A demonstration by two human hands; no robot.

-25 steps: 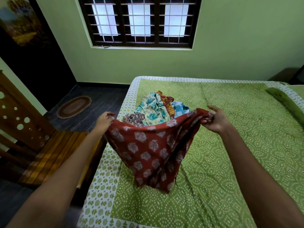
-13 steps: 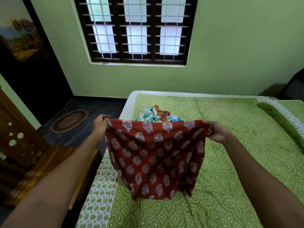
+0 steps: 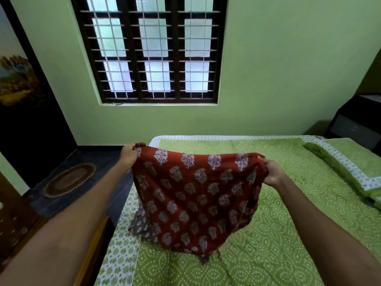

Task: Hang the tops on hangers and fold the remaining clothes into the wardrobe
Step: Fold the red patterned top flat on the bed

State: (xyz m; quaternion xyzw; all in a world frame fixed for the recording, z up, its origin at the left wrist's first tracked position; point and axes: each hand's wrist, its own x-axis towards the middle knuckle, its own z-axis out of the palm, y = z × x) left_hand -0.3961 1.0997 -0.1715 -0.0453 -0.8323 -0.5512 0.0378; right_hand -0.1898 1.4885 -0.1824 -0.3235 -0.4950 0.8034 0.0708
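The left hand (image 3: pixel 129 154) pinches one top corner of a rust-red printed garment (image 3: pixel 195 195) and the right hand (image 3: pixel 272 172) pinches the other, fingers curled tight round bunched cloth. Between the two grips the top edge runs nearly straight; below the fingers the fabric hangs in loose folds, its hem brushing the green bedspread (image 3: pixel 288 234). It looks thin, light and limp, likely cotton: it should sag wherever unsupported, not slip. Holding at the corners, as here, seems right for spreading it flat to fold. A duller patterned cloth (image 3: pixel 140 226) shows below the left fingers.
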